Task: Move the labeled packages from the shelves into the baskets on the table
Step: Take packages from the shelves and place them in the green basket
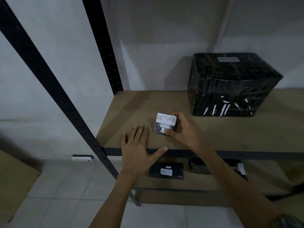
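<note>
Two bare forearms enter from the lower edge of the view, each ending in a bare hand. Left hand point(136, 148): no ring, no glove, no wristband visible; nails short and pale at the fingertips point(141, 126). Left forearm point(115, 196) uncovered along its whole visible length, no sleeve in view. Right hand point(184, 127): likewise ungloved, no ring visible on the exposed fingers. Right forearm point(233, 180) bare from the wrist back toward the elbow. Well behind the right hand, at the lower right corner, a dark patterned sleeve edge point(289, 221) shows; the pattern is too blurred to tell.
</note>
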Tool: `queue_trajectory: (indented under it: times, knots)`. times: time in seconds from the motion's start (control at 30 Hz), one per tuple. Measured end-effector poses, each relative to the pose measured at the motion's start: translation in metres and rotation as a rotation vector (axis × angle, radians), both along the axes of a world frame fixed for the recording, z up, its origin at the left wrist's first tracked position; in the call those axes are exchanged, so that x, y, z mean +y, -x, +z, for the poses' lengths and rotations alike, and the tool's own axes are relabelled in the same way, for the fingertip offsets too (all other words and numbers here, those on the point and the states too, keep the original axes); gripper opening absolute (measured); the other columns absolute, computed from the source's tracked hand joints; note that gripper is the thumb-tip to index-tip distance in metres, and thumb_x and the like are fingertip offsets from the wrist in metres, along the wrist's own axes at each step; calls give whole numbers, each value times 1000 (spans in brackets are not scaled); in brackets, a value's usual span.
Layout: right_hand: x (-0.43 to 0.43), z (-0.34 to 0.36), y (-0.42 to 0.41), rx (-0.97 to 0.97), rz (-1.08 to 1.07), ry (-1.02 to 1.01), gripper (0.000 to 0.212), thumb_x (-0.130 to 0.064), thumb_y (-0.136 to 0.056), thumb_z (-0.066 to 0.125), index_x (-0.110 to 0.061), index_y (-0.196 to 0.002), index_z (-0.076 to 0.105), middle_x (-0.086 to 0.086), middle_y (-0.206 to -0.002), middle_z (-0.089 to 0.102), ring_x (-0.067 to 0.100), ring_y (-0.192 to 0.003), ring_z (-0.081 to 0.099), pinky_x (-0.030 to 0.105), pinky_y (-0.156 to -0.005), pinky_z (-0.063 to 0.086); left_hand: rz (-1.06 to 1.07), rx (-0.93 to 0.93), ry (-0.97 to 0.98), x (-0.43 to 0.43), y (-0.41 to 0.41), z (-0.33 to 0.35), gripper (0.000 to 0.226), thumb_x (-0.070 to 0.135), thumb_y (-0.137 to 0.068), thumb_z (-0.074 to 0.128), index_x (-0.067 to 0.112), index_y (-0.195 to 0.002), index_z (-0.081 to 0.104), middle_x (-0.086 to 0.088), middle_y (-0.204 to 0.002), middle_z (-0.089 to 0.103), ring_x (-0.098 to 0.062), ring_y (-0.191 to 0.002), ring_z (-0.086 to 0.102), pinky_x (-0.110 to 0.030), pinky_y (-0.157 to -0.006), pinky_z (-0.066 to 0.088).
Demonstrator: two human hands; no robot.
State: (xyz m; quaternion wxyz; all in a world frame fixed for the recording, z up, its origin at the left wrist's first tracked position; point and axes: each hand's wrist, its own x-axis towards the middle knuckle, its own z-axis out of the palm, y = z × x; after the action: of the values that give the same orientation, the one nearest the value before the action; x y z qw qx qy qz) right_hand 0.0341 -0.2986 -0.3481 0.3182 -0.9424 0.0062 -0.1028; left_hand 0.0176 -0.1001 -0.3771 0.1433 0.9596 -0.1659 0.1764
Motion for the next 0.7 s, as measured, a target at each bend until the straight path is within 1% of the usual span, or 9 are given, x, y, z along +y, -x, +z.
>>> queue_trajectory:
  times: [0.03, 0.1, 0.2, 0.23, 0.33, 0.5, 0.57, 0.63, 0.7]
  knots:
    - [0, 1, 2, -5, 4, -40, 63, -48, -73, 72, -30, -125, 41, -5, -117, 60, 13, -100, 57, 37, -84, 50, 2, -2, 0, 0, 0, -1, 95, 85, -78, 30, 11, -131, 56, -6, -140, 52, -23, -134, 42, -54, -107, 31]
    - [1, 3, 6, 16, 22, -135, 59, -36, -77, 73, -30, -125, 41, -9, -109, 62, 9, -86, 56, 34, -79, 50, 6, 5, -5, 0, 1, -2, 96, 85, -78, 28, 11, -133, 55, -6, -142, 51, -23, -136, 41, -53, -108, 29]
    - [-1, 1, 9, 6, 22, -261, 54, -22, -81, 71, -38, -124, 42, -17, -92, 63, 5, -71, 52, 31, -75, 50, 5, -1, 2, 1, 1, -3, 96, 85, -78, 28, 11, -133, 55, -6, -142, 51, -24, -136, 41, -53, -108, 29]
    - [-2, 0, 11, 6, 14, -276, 54, -19, -82, 70, -40, -124, 43, -18, -89, 62, 4, -70, 52, 29, -75, 50, 5, -6, 7, 0, 1, -3, 95, 85, -78, 29, 11, -132, 55, -6, -141, 52, -24, -136, 41, -53, -108, 30]
    - [-2, 2, 21, -2, 4, -271, 56, -17, -84, 68, -41, -126, 41, -15, -92, 63, 4, -70, 53, 28, -75, 51, 5, -28, 24, -1, 1, -3, 94, 85, -77, 31, 12, -130, 57, -5, -140, 53, -24, -135, 42, -52, -107, 30]
    - [-5, 5, 47, -4, 12, -293, 56, -13, -85, 66, -32, -131, 41, -12, -96, 62, 0, -68, 52, 25, -73, 50, 18, -6, 29, -2, 7, -2, 90, 83, -79, 30, 14, -131, 55, -5, -142, 51, -25, -136, 39, -52, -108, 27]
    - [-10, 8, 59, 13, 20, -321, 55, -11, -86, 64, -30, -132, 40, -12, -98, 62, -4, -67, 51, 15, -69, 45, 27, 33, 52, -6, 17, -1, 83, 77, -83, 31, 15, -134, 52, -6, -144, 47, -25, -138, 34, -52, -112, 23]
    - [-17, 12, 73, 40, 20, -353, 55, -9, -87, 63, -30, -132, 40, -17, -95, 58, -9, -66, 50, 5, -64, 40, 2, 69, 56, -13, 33, -2, 76, 70, -84, 37, 16, -135, 50, -8, -145, 46, -27, -140, 32, -55, -113, 20]
    - [-27, 14, 90, 57, 36, -388, 55, -7, -88, 63, -30, -132, 39, -18, -97, 57, -10, -72, 50, 7, -69, 40, -43, 71, 77, -20, 51, -2, 70, 65, -83, 46, 18, -135, 49, -7, -146, 44, -27, -141, 29, -56, -113, 21]
